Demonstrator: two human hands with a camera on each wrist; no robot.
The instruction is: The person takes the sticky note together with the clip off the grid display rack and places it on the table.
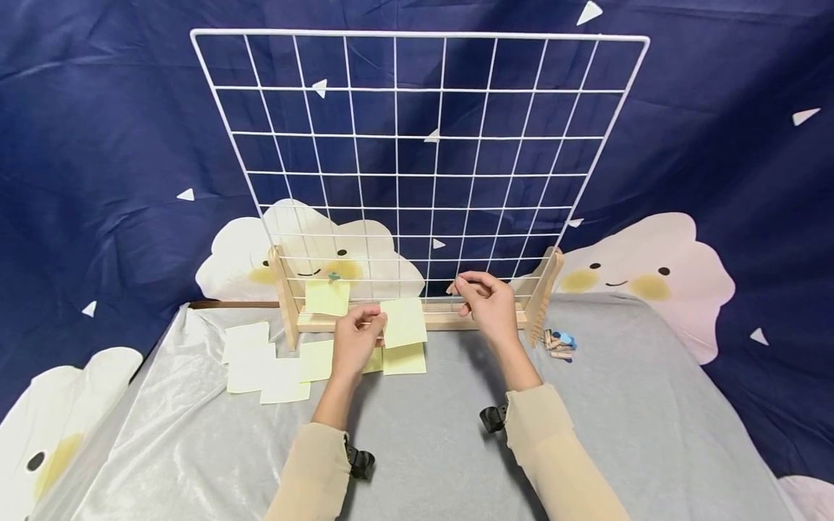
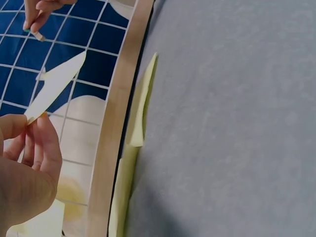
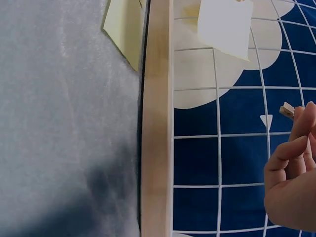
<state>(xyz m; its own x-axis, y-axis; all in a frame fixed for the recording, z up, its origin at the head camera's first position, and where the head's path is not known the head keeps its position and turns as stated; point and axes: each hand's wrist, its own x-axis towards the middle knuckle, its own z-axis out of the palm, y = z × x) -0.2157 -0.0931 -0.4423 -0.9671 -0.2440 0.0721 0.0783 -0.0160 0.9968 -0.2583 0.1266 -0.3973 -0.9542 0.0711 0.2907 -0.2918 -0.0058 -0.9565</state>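
My left hand (image 1: 357, 340) pinches a yellow sticky note (image 1: 405, 323) by its left edge, holding it up in front of the lower part of the white wire grid (image 1: 420, 135). In the left wrist view the note (image 2: 57, 88) slants away from the thumb and fingertips. My right hand (image 1: 490, 302) pinches a small wooden clothespin (image 1: 451, 289) near the grid's lower wires, right of the note. The clothespin's wooden end (image 3: 287, 110) sticks out past the fingertips in the right wrist view. Another sticky note (image 1: 327, 297) hangs on the grid under a clothespin with a green top (image 1: 334, 276).
The grid stands in a wooden base (image 1: 449, 320) with two uprights. Several sticky notes (image 1: 250, 369) lie on the grey cloth (image 1: 443, 449) at left and below the hands. A small pile of clothespins (image 1: 560, 345) with blue tops lies right of the base. Behind hangs a dark blue curtain (image 1: 710, 94).
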